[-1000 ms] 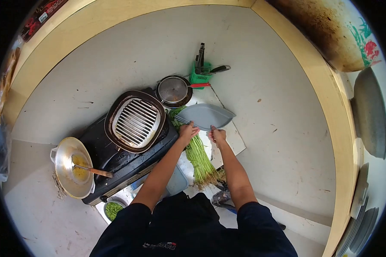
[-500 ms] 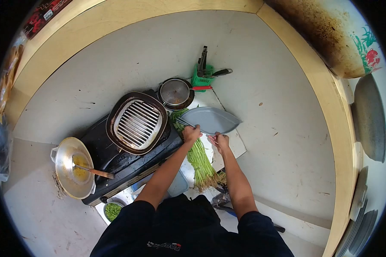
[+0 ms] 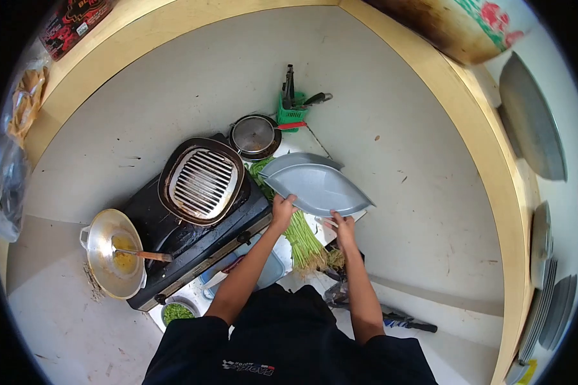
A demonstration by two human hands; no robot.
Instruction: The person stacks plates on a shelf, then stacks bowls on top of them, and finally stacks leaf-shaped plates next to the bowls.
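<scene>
The left hand (image 3: 281, 210) has its grip closed on the near edge of a grey leaf-shaped plate (image 3: 315, 186), which is lifted and tilted over the bunch of green stalks (image 3: 300, 239); a second plate of the same shape seems to sit just behind it, but I cannot tell if they touch. The right hand (image 3: 343, 226) is at the plate's near right edge w/ fingers curled, and a thin light thing shows at its fingertips; I cannot tell if the grip is on the plate or only on this thing. The stalks lie in one bundle on the white tabletop (image 3: 340, 212), roots toward the person, uncut as far as I see, so my judgement is that the work w/ the greens is at an early stage & most is left. Some chopped greens are already in a small bowl (image 3: 176, 312) near the stove (image 3: 192, 237). On the stove sits a ribbed grill pan (image 3: 203, 181); a wok (image 3: 113, 251) w/ a spoon is at the left, a small pot (image 3: 254, 135) & a green basket of tools (image 3: 291, 115) behind. The walls are pale w/ wood trim, more plates stand at the right.
</scene>
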